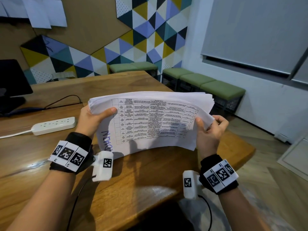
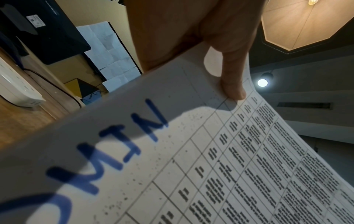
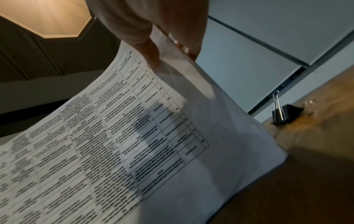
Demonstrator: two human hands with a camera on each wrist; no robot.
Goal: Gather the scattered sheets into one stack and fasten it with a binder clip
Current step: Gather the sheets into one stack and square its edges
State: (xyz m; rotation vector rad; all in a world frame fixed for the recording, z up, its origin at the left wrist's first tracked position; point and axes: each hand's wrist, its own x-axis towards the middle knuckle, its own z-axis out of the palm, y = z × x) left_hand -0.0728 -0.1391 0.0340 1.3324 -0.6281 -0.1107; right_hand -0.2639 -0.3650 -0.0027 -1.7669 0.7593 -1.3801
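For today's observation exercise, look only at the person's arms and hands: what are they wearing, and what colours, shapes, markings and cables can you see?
Both forearms are bare, with no sleeves. The left hand and the right hand are ungloved. Each wrist carries a black wristband topped by white plates printed with square black-and-white marker codes. A white boxy camera housing, also bearing a code, hangs from each band, and a thin black cable trails from it.

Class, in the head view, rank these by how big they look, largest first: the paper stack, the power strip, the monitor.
1. paper stack
2. monitor, partly cut off by the frame
3. power strip
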